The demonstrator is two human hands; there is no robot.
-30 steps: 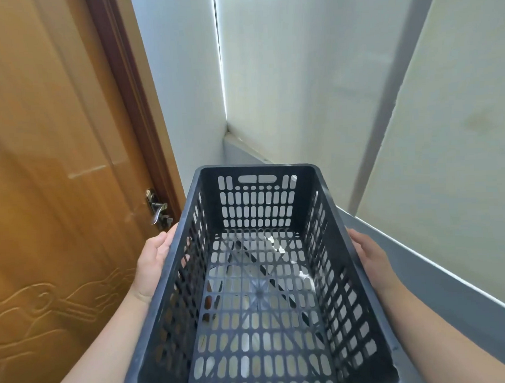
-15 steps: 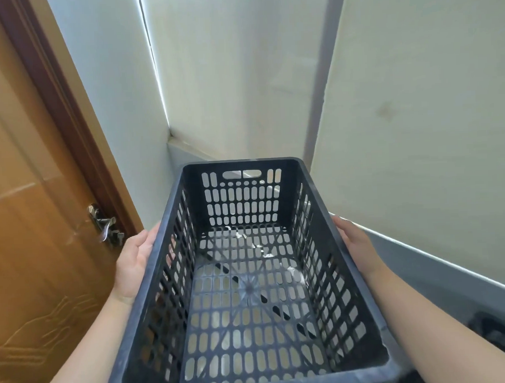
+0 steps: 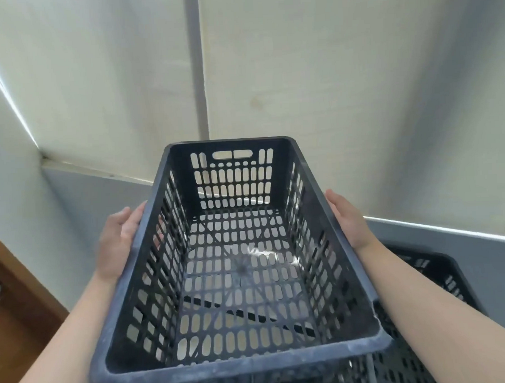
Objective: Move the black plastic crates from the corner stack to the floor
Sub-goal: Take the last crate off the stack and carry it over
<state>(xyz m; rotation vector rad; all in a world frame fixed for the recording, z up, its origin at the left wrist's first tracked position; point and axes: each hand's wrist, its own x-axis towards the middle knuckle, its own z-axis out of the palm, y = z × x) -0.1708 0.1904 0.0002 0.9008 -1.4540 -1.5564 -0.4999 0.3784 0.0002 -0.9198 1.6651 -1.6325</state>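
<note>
You hold the black crate (image 3: 242, 267) in the air in front of you, its open top facing up and its long axis running from 6 to 12 o'clock. It is empty, and the pale wall (image 3: 356, 85) shows through its slotted end. Your left hand (image 3: 117, 243) holds the long side at 9 o'clock, palm against the rim and thumb up beside the edge. Your right hand (image 3: 348, 219) holds the opposite side at 3 o'clock, with its back toward you. On both sides the fingers run down behind the crate wall, so you cannot tell how far they curl. The crate hangs between your two hands and touches nothing else. At 4 o'clock, partly under your right forearm, sits a second black crate (image 3: 440, 273) against the grey lower wall panel (image 3: 480, 256). A wooden door (image 3: 14, 323) fills the 8 o'clock corner.
</note>
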